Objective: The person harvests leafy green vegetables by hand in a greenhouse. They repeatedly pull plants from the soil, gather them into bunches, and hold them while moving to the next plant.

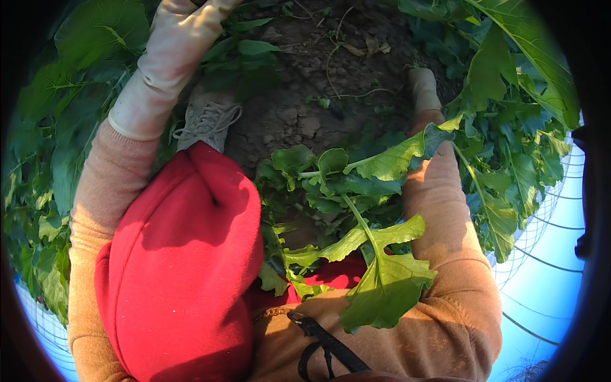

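Observation:
My left hand [195, 14], in a pale rubber glove, reaches to the top edge at the upper left; its fingers are partly cut off by the frame. My right hand [423, 86], in a similar glove, reaches down to the soil at the upper right, beside leafy plants, with its fingers hidden. Lobed green leaves [382, 267] on long stalks lie across my lap and over my right forearm. A grey laced shoe [207, 122] stands near my left forearm, at the end of my red-clothed leg [191, 267].
Dark cracked soil [296, 119] with thin dry vines [353, 93] lies between the hands. Dense leafy plants [67, 114] crowd the left, and more plants [506, 162] stand on the right. Wire mesh [539, 229] shows at the right edge. A black strap [334, 341] hangs at my waist.

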Available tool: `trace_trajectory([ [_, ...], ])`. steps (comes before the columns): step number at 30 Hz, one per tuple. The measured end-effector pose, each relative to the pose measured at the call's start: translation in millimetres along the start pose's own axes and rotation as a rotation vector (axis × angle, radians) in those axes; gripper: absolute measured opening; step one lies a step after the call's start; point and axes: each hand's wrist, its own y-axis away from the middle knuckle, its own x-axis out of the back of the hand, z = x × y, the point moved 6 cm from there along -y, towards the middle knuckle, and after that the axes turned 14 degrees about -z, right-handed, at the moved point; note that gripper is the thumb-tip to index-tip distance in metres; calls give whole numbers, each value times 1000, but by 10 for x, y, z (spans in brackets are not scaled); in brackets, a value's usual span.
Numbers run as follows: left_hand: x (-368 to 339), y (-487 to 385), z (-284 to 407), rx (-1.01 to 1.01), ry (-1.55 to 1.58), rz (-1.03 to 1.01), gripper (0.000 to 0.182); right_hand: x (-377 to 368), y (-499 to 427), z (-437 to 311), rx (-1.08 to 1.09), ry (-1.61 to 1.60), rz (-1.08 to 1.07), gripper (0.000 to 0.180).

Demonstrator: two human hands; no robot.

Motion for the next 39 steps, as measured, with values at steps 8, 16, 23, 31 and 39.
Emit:
trace_trajectory([
  [8, 20, 21, -27, 73, -30, 31, 18, -188, 681, -479, 425, -483, 159, 36],
  [16, 11, 80, -56, 108, -85, 45, 19, -51, 1374, -1544, 474, -30, 120, 50],
  [23, 13, 21, 138, 58, -85, 32, 20, 240, 1285, -1723, 628, -243, 322, 30],
  [31, -13, 20, 63, 150, -117, 3, 22, 116, 1152, -2661, 679, -4, 2, 22],
  [39, 17, 55, 83, 32, -13, 24, 18, 387, 1345, -1959, 816, 122, 207, 37],
])
